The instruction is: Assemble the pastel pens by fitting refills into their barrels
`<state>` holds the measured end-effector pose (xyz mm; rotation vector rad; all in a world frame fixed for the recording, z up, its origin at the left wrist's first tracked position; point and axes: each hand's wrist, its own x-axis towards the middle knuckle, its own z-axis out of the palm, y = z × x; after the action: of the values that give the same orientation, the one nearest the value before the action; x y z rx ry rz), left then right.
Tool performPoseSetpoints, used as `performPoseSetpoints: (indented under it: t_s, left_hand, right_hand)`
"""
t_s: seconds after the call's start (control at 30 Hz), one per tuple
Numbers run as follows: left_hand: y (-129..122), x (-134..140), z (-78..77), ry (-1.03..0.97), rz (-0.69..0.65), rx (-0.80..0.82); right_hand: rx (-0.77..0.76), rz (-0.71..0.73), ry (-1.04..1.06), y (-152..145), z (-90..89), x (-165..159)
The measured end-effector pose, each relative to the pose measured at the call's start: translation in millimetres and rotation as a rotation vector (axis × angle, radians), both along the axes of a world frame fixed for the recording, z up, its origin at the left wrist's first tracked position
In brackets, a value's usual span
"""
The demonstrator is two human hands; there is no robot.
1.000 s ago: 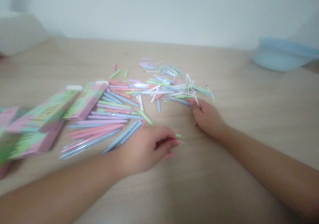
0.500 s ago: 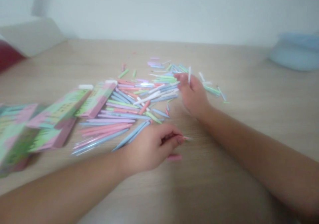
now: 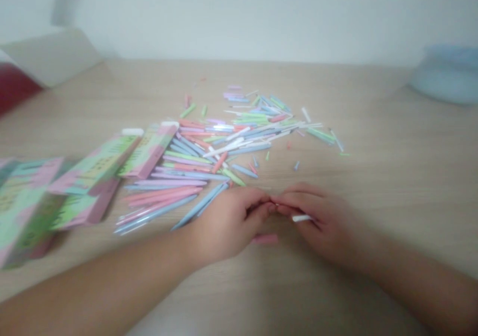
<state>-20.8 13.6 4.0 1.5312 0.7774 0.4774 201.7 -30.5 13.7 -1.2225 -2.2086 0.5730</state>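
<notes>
My left hand (image 3: 239, 219) is closed in a pinch around a small pink pen part (image 3: 276, 204), mostly hidden by the fingers. Its fingertips meet those of my right hand (image 3: 323, 221), also closed. From the curled fingers of the right hand sticks out a white pen piece (image 3: 301, 218); whether those fingertips pinch something more is too blurred to tell. A pink pen piece (image 3: 266, 239) lies on the table just below the left hand. Beyond both hands spreads a loose heap of pastel pen parts (image 3: 239, 134), with several blue barrels (image 3: 199, 204) beside my left wrist.
Printed pastel boxes (image 3: 93, 164) stand in a slanting row on the left. A pale box flap with a red part (image 3: 17, 84) is at the far left. At the far right is a light blue, bag-like thing (image 3: 444, 77). Small plugs (image 3: 296, 166) lie in front of the heap.
My right hand has come back from the pen heap, down toward me, and now meets the left fingertips, the white piece still in it. My left hand has stayed nearly in place.
</notes>
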Motion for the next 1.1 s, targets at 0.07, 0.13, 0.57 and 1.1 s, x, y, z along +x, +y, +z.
performPoseSetpoints:
  t_s: [0.07, 0.13, 0.57, 1.1]
  left_hand:
    - [0, 1, 0.0, -0.027, -0.015, -0.043]
    - [-1, 3, -1.0, -0.088, -0.008, -0.169]
    - [-3, 6, -15.1, -0.126, 0.07, -0.188]
    - [-12, -3, 1.4, 0.642, -0.201, 1.174]
  right_hand:
    - [0.011, 0.029, -0.075, 1, 2.5, 4]
    - [-0.012, 0.032, -0.142, -1, 1.9, 6]
    - [-0.094, 0.122, -0.101, 0, -8.7, 2]
    - [-0.021, -0.403, 0.283, 12, -23.9, 5]
